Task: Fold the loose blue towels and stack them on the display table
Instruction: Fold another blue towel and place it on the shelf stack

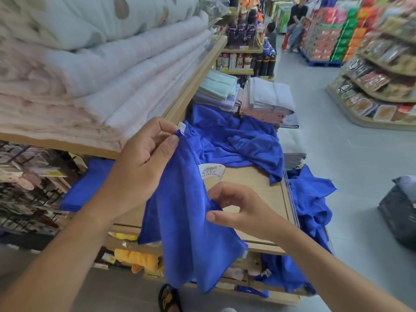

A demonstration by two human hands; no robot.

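The left hand [139, 163] pinches the towel [186, 239] at its top corner, by the white tag [182, 126]. The right hand [238, 210], lower and apart from it, pinches a side edge, so the towel hangs in front of the table [258, 185], not on it. To fold well, the right hand should probably slide along that edge to the next corner, draw the cloth taut and level, then meet corner to corner before it goes on the folded pile [85, 190], clear of the loose heap [238, 140].
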